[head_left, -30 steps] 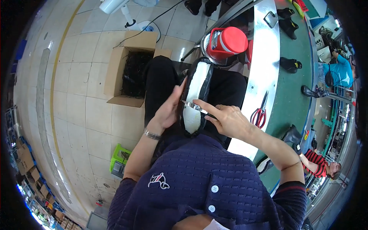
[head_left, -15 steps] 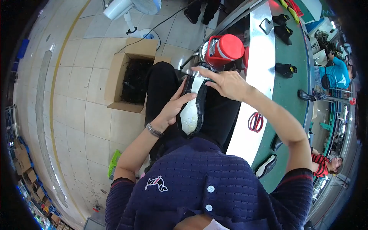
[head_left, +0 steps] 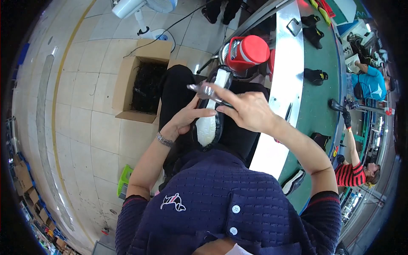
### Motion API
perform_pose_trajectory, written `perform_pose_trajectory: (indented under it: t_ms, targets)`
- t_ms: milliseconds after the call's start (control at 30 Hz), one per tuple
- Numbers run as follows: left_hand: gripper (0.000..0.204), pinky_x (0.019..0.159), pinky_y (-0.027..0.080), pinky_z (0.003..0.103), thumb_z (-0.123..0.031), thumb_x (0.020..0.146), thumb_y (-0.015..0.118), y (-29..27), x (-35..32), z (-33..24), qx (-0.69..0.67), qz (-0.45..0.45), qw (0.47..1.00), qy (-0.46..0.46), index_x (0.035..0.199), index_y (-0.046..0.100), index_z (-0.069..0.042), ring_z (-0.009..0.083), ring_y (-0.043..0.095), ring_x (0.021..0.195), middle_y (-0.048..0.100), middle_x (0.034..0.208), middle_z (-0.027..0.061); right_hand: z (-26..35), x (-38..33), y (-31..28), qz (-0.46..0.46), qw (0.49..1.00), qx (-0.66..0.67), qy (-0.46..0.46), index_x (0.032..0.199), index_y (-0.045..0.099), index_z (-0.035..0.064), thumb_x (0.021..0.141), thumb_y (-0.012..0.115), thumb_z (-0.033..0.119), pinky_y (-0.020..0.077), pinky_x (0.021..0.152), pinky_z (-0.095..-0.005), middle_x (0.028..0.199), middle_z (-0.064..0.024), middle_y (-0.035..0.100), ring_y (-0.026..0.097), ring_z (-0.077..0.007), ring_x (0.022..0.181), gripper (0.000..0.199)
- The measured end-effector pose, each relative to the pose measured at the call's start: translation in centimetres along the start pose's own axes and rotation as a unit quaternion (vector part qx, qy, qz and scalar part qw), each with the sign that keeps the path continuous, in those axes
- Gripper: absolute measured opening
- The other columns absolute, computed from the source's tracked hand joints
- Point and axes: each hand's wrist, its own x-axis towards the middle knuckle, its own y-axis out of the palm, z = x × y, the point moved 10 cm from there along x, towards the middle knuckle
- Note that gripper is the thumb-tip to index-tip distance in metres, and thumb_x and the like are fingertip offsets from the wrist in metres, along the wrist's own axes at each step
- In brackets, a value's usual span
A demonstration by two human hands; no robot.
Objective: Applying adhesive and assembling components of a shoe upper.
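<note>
A black shoe upper (head_left: 218,124) lies bottom up across my lap, its long white insole (head_left: 207,124) facing me. My left hand (head_left: 185,117) is closed around the shoe's left side, thumb laid over the insole near the middle. In my right hand (head_left: 250,108) is a shiny metal hand tool (head_left: 205,91), perhaps pincers; blur and my fingers hide its exact kind. Its head crosses above the shoe's middle and points left. Whether it touches the shoe I cannot tell.
An open cardboard box (head_left: 123,87) with black scraps stands left of my knee. Ahead is a red jug (head_left: 255,50). On my right run a metal ledge (head_left: 272,155) and a green belt (head_left: 312,100) with several shoes. Two co-workers (head_left: 374,83) are beyond.
My right hand and the tool have moved back along the shoe, from its far part to the middle. My right forearm now covers most of the red-handled scissors. A far co-worker's arm reaches toward a shoe.
</note>
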Motion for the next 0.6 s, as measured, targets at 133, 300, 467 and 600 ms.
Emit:
perform_pose_trajectory:
  t_ms: [133,300,467,600]
  targets:
    - [0.084,0.109,0.031,0.035,-0.028,0.091,0.065,-0.3,-0.3,1.0,0.042,-0.004,0.997,0.07,0.154,0.009,-0.023,0.0199,0.037,0.133,0.039,0.144,0.0075,-0.9,-1.0,1.8,0.101,0.994,-0.047,0.013,0.144,0.035,0.0272,0.09,0.06,0.027,0.0486,0.053,-0.0421,0.053,-0.0131,0.056,0.059,-0.033,0.05,0.06]
    - [0.065,0.109,0.034,0.038,-0.058,0.099,0.024,0.5,-0.3,4.5,-0.213,0.04,0.974,0.066,0.153,0.012,-0.025,0.0208,0.04,0.133,0.035,0.15,0.0062,2.6,-4.7,2.5,0.127,0.988,-0.092,-0.015,0.143,0.037,0.0369,0.085,0.058,0.009,0.0508,0.054,-0.0368,0.076,-0.0151,0.057,0.064,-0.0291,0.068,0.068]
    - [0.063,0.108,0.036,0.038,-0.053,0.1,0.033,1.0,-1.1,3.4,-0.209,0.021,0.971,0.111,0.153,0.013,-0.026,0.0213,0.04,0.133,0.033,0.151,0.0062,3.9,-4.8,2.9,0.072,0.978,-0.191,-0.03,0.143,0.036,0.0399,0.085,0.058,0.008,0.0514,0.051,-0.0338,0.074,-0.0127,0.056,0.06,-0.0236,0.06,0.07]
    - [0.071,0.108,0.034,0.036,-0.036,0.096,0.055,1.5,-1.0,3.0,-0.208,0.036,0.968,0.135,0.154,0.013,-0.027,0.021,0.038,0.134,0.031,0.152,0.0063,1.4,-5.4,4.3,0.129,0.99,-0.062,0.02,0.144,0.035,0.0403,0.085,0.063,0.016,0.0478,0.044,-0.0369,0.062,-0.0051,0.054,0.057,-0.0202,0.049,0.07]
